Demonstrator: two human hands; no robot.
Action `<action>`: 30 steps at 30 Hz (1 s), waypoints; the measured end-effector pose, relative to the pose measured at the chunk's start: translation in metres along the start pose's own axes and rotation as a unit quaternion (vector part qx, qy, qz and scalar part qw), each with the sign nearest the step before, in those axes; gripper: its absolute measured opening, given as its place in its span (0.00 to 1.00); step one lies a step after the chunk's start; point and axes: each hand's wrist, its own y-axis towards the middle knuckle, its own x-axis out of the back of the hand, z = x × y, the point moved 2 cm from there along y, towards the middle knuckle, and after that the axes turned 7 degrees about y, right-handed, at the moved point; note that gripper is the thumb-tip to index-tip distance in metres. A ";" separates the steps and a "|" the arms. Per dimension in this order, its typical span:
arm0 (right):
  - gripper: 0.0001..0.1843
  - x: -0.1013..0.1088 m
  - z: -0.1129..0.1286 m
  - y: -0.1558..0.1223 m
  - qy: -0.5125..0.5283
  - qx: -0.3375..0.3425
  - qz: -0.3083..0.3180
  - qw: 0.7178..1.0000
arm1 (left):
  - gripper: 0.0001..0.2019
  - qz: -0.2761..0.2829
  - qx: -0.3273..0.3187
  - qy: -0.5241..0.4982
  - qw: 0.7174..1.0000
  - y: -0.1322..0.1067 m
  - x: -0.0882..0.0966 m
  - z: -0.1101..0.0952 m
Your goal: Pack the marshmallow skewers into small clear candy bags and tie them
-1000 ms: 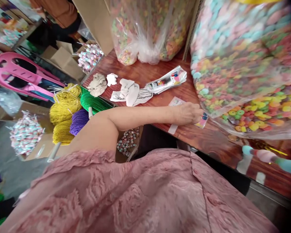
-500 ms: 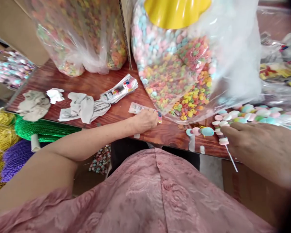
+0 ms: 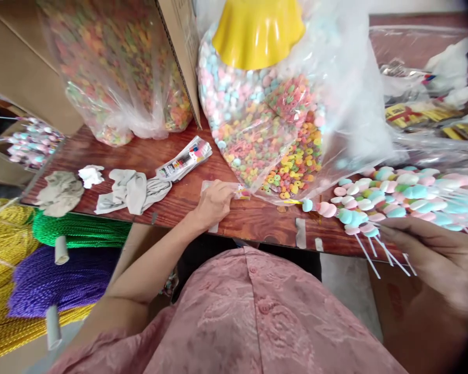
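Note:
My left hand (image 3: 215, 205) lies on the near part of the table, fingers curled together over a small clear plastic packet (image 3: 243, 191) with a coloured printed end. Most of that packet is hidden under the hand. On the right, my right hand (image 3: 432, 249) is beside a pile of marshmallow skewers (image 3: 393, 195) in pink, white, blue and green. Its fingers are stretched out at the skewers' near edge, slightly blurred, and no skewer shows gripped in them. Several white sticks (image 3: 390, 252) poke out past the table edge. A few loose marshmallows (image 3: 326, 209) lie left of the pile.
A big clear bag of marshmallows and gummy rings (image 3: 273, 130) stands mid-table under a yellow fluted bowl (image 3: 259, 36). Left of it are a cardboard box (image 3: 181, 47), a bag of gummy rings (image 3: 117, 72), stacked printed packets (image 3: 185, 158) and crumpled gloves (image 3: 134, 189). Coloured cords (image 3: 66, 275) hang below left.
The view has shifted, showing more of the right side. My right hand has drawn back a little from the skewers, uncovering more sticks. My left hand stays on the packet, covering more of it.

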 end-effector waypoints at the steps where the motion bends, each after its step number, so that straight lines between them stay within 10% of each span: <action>1: 0.10 -0.004 0.002 0.000 0.050 -0.021 -0.011 0.998 | 0.10 -0.019 0.004 -0.008 1.000 -0.001 -0.001 0.001; 7: 0.06 -0.028 0.002 0.000 0.214 -0.071 -0.002 0.974 | 0.10 0.003 0.019 -0.001 1.000 0.002 0.002 -0.003; 14: 0.06 -0.041 -0.016 -0.005 0.095 -0.014 -0.015 0.995 | 0.12 0.074 0.015 -0.021 0.997 0.002 0.011 -0.003; 20: 0.08 0.001 -0.009 -0.004 -0.006 0.059 -0.091 0.994 | 0.11 0.045 0.061 -0.036 0.996 0.006 0.010 0.008; 26: 0.14 0.077 0.027 0.035 -0.365 0.268 -0.134 0.882 | 0.11 0.054 0.072 -0.049 0.995 0.012 0.013 0.009; 30: 0.12 0.080 0.044 0.087 -0.504 0.209 -0.084 0.834 | 0.11 0.055 0.074 -0.052 0.994 0.013 0.013 0.010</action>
